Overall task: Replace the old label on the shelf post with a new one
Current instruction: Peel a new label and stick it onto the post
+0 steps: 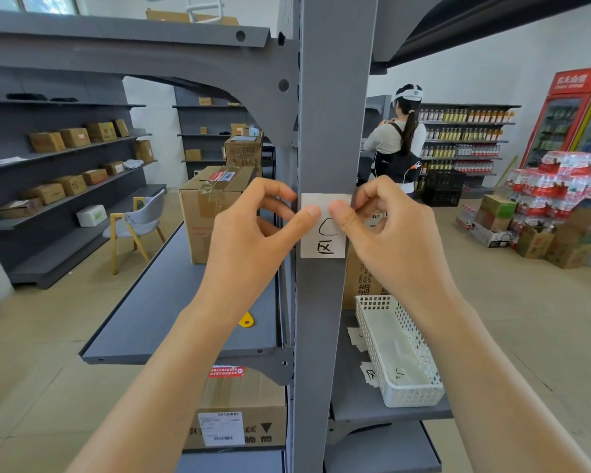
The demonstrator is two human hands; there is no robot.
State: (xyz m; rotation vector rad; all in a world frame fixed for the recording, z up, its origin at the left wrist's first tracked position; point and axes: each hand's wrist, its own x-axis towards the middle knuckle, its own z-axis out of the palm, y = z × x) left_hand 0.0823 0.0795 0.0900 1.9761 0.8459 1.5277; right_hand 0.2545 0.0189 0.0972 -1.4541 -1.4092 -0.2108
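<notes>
A white paper label (324, 245) with black handwritten marks lies flat against the grey vertical shelf post (331, 114) at chest height. My left hand (253, 230) presses its thumb on the label's upper left part, fingers curled at the post's left edge. My right hand (386, 230) presses its thumb on the upper right part, fingers curled around the post's right edge. Both thumbs hide part of the writing. I cannot tell whether the label is stuck or only held.
A white perforated basket (420, 390) with paper labels stands on the right shelf, with loose labels (369, 373) beside it. Cardboard boxes (212, 206) sit on the left shelf (171, 302). A person (401, 145) stands at the far shelves. Water packs (556, 186) are stacked at right.
</notes>
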